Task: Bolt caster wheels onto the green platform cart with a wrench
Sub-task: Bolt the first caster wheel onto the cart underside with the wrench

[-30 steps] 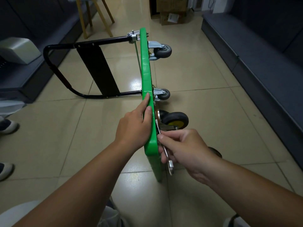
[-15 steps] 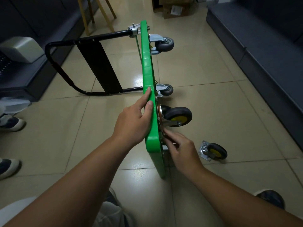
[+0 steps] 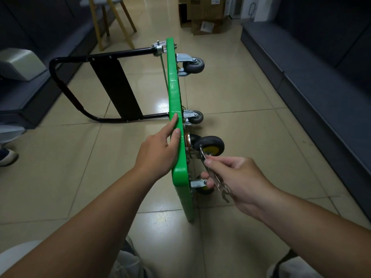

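Observation:
The green platform cart (image 3: pixel 176 93) stands on its long edge on the floor, its black handle (image 3: pixel 60 81) folded out to the left. Two grey casters (image 3: pixel 193 66) (image 3: pixel 195 117) are fixed at its far end. A black caster with a yellow hub (image 3: pixel 210 145) sits against the underside near me. My left hand (image 3: pixel 158 151) rests on the top edge with straight fingers. My right hand (image 3: pixel 239 179) pinches a silver wrench (image 3: pixel 202 154), its head at that caster's mounting plate. Another yellow-hubbed caster (image 3: pixel 202 188) shows below my fingers; whether it is attached I cannot tell.
Dark benches run along the right (image 3: pixel 313 91) and left (image 3: pixel 26 97) sides of the tiled floor. Cardboard boxes (image 3: pixel 204 15) and wooden stool legs (image 3: pixel 112 21) stand at the far end. A person's shoe (image 3: pixel 7 156) is at the left edge.
My right hand has drawn back from the underside to the right, and the wrench now shows in it, angled up to the caster plate. My left hand stays on the edge.

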